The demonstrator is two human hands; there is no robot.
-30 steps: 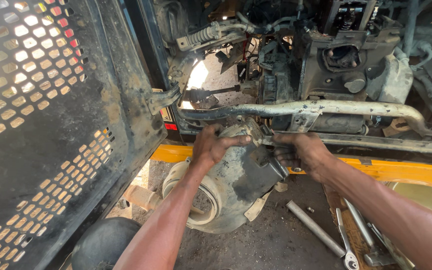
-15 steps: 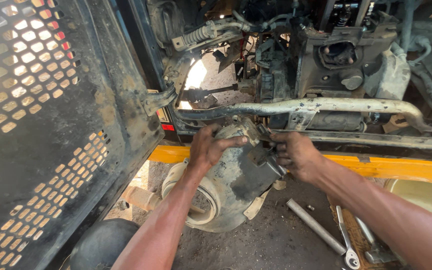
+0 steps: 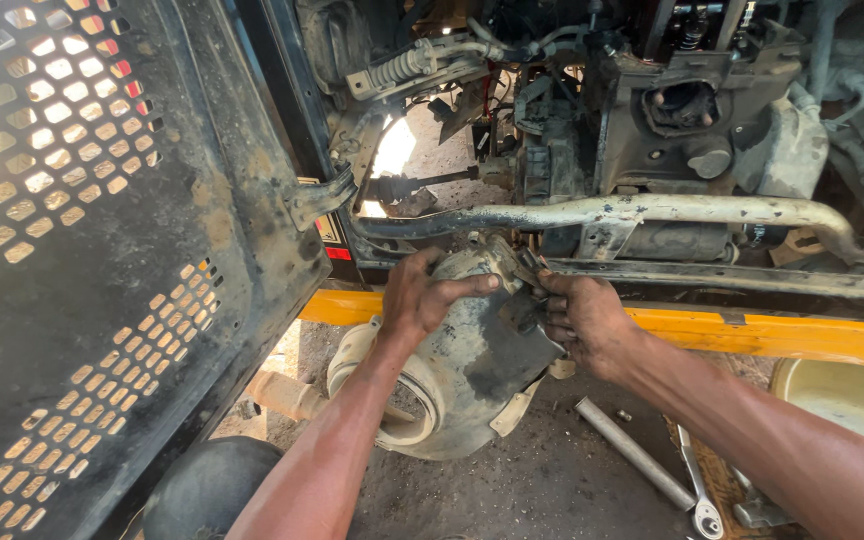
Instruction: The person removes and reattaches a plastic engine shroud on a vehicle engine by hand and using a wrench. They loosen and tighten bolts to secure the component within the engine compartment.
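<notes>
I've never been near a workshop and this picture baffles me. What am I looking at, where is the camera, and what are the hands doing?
The camera sits on a person's head and looks down at their own two bare hands, so you see what they see. Ahead is the opened underside of a vehicle, with a dirty pale pipe crossing it and a yellow bar below. On the left stands a dark perforated metal panel. The left hand rests on top of a grimy, rounded metal housing, and the right hand grips its upper right edge. On the ground to the right lie a metal rod and a ratchet wrench. A pale tub shows at the far right.
</notes>
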